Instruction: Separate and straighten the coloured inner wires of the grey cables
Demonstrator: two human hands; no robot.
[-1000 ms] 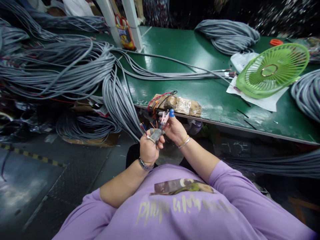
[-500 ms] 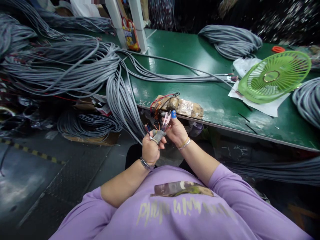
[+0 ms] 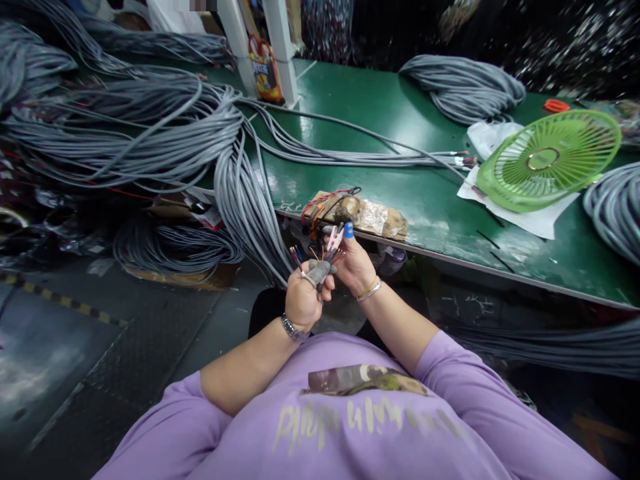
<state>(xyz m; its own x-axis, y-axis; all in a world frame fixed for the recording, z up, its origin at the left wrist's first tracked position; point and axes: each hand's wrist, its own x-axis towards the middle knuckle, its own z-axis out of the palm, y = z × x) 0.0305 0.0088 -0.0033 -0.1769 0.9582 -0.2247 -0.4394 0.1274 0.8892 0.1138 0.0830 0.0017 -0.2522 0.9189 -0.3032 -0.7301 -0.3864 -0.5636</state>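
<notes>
**Both hands on a cable end**

The left hand is closed around a grey cable end, its coloured wires fanned upward. The right hand pinches those wires, seemingly with a pink tool, just below the green table edge.

The table stands ahead of the person, with the cable mass on its left end spilling over the front edge to the floor. The fan guard lies at the right on a sheet, behind it a cable coil. The left hand and right hand meet just before the table edge, below the taped block, which sits on that edge.
</notes>
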